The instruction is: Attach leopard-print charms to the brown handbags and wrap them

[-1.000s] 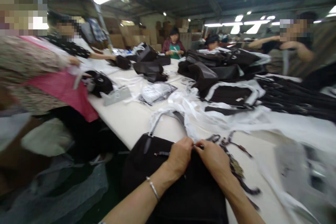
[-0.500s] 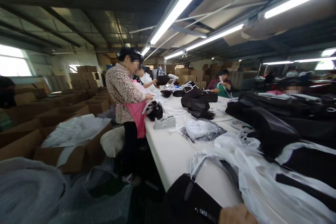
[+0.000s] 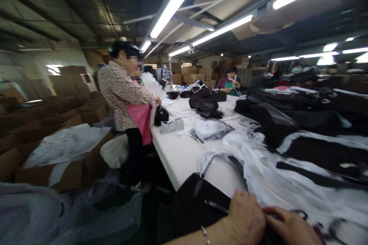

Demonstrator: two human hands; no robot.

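Observation:
A black handbag (image 3: 198, 206) lies at the near edge of the white table, its handle partly wrapped in white material. My left hand (image 3: 245, 214), with a bracelet at the wrist, is curled at the bag's right side, its fingers closed on something I cannot make out. Close beside it on the right, my right hand (image 3: 290, 227) has bent fingers around a dark part too hidden to name. The two hands nearly touch. White wrapping sheets (image 3: 258, 176) spread over the table beyond them.
Black bags (image 3: 322, 153) are heaped on the right. A plastic-wrapped bundle (image 3: 212, 129) and a grey holder (image 3: 172, 126) rest on the white table (image 3: 175, 153). A person in a floral shirt (image 3: 123, 95) stands at its left edge, near open cardboard boxes (image 3: 69, 176).
The view has shifted right. My left hand has come further into view, and my right hand now shows beside it. The person in the floral shirt has moved their hands at a black bag.

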